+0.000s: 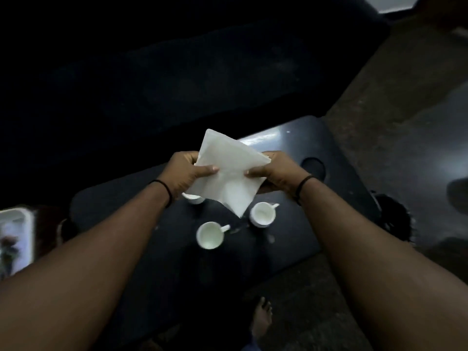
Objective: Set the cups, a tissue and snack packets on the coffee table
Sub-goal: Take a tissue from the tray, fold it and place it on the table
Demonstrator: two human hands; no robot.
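Observation:
A white folded tissue [228,171] hangs in the air above the dark coffee table [291,138]. My left hand [184,171] pinches its left edge and my right hand [276,171] pinches its right edge. Below it three white cups stand on the table: one [210,235] nearest me with its handle to the right, one [262,214] to its right, and one [193,198] mostly hidden behind the tissue and my left wrist. No snack packets are visible.
A round hole [313,168] is cut in the table's right part. A white tray [15,239] lies at the far left, blurred. A dark sofa [177,72] fills the back. My bare foot [262,317] stands on the floor by the table's near edge.

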